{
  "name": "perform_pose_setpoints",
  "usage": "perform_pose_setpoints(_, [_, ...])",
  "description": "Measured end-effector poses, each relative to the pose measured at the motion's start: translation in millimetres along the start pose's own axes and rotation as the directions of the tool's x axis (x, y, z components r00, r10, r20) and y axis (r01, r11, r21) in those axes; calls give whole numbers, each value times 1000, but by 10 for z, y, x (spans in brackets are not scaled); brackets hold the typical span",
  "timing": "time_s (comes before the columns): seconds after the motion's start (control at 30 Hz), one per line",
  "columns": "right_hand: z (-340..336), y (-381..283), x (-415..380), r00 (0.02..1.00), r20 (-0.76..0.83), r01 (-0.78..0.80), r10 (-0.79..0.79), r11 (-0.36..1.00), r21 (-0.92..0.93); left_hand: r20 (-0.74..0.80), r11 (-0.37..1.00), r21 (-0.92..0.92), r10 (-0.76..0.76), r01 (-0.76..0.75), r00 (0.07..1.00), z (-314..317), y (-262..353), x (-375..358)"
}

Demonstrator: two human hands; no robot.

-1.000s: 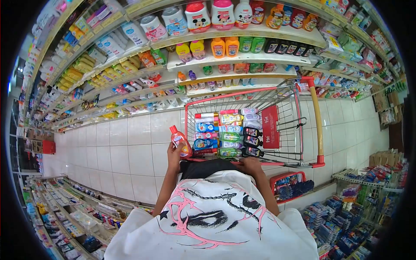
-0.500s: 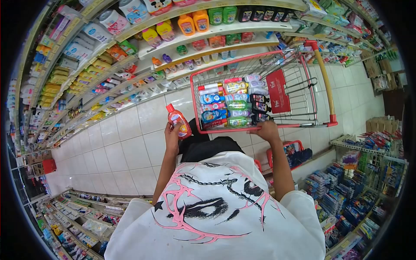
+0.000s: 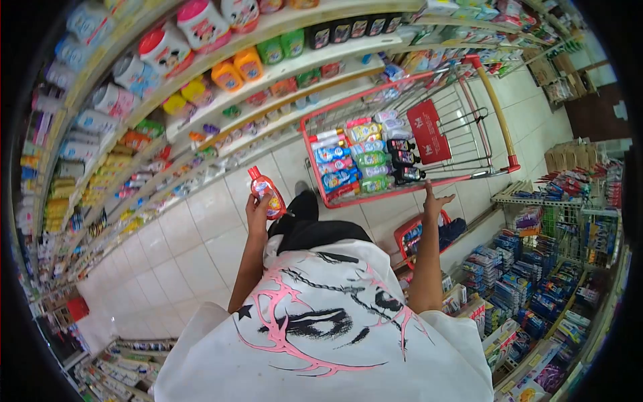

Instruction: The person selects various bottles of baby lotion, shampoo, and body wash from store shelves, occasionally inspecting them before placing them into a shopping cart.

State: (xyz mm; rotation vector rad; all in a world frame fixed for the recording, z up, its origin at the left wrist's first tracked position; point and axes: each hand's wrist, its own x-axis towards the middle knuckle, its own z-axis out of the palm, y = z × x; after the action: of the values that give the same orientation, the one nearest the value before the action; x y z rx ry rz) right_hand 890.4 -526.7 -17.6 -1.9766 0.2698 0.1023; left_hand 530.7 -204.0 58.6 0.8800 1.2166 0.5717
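My left hand [image 3: 256, 210] is wrapped round a red-orange bottle [image 3: 269, 193], held upright with a slight tilt, to the left of the cart. My right hand [image 3: 435, 201] is just below the near rim of the shopping cart [image 3: 415, 189], its fingers spread and nothing in them. Inside the cart lie rows of bottles: blue ones [image 3: 333, 155], green ones [image 3: 371, 159], and black ones [image 3: 404, 157] nearest the red panel [image 3: 429, 132]. A yellow bar [image 3: 498, 110] forms the cart's handle at the right.
Shelves [image 3: 288, 70] of bottles and packets curve along the top and left. Below the cart a red basket [image 3: 404, 236] stands by the right shelving. Racks of small boxed goods [image 3: 516, 275] fill the lower right. Tiled floor [image 3: 201, 221] runs toward the lower left.
My right hand has let go of the cart's rim and its fingers have spread. The view has shifted relative to the shelves. The bottle stays in my left hand.
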Motion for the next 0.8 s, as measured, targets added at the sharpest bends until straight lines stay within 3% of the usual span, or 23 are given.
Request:
perform_pose_setpoints(0.07, [5,109,511,989,-14,-147,147,989,-21,36,998,58,35,-37,999,309,90,276])
perform_pose_setpoints(0.13, [-24,-185,648,984,120,-143,132,985,91,141,984,101,132,-147,981,688,250,398])
perform_pose_setpoints(0.17, [-26,-62,789,983,120,-148,137,985,89,140,984,105,127,-143,982,812,336,446])
perform_pose_setpoints(0.23, [42,386,1371,955,195,-230,223,973,14,290,939,226,190,-260,938,1119,598,560])
perform_pose_setpoints(0.3, [-50,103,1363,945,313,-100,98,995,-9,335,928,225,212,-296,918,1373,648,666])
perform_pose_setpoints(0.37, [-150,-130,1421,920,370,-117,129,992,-54,389,900,199,291,-388,874,1649,526,771])
perform_pose_setpoints(0.43, [-200,36,1677,918,381,-63,107,990,-126,409,909,209,254,-360,877,1989,594,675])
perform_pose_setpoints(0.47, [-245,-22,1730,891,418,-102,179,975,-200,405,913,218,238,-346,883,2174,667,538])
perform_pose_setpoints(0.53, [-250,128,1930,905,421,40,60,974,-225,383,932,197,213,-305,899,2503,687,400])
perform_pose_setpoints(0.6, [-354,217,2175,840,519,88,155,906,-413,364,978,28,181,-205,913,2772,711,259])
perform_pose_setpoints(0.63, [-335,349,2299,865,479,156,146,831,-534,383,987,-61,159,-147,910,2893,756,194])
perform_pose_setpoints(0.67, [-423,459,2428,864,480,159,149,824,-543,378,988,-66,153,-138,913,2961,800,143])
perform_pose_setpoints(0.73, [-499,-260,2319,834,531,442,153,392,-807,478,974,-190,199,-121,855,3075,927,86])
perform_pose_setpoints(0.77, [-539,-1235,2097,626,622,481,470,394,-783,491,966,-225,228,-130,841,3120,1024,15])
perform_pose_setpoints(0.8, [-464,-1638,2034,622,631,501,464,383,-776,473,961,-240,239,-137,848,3158,1069,-10])
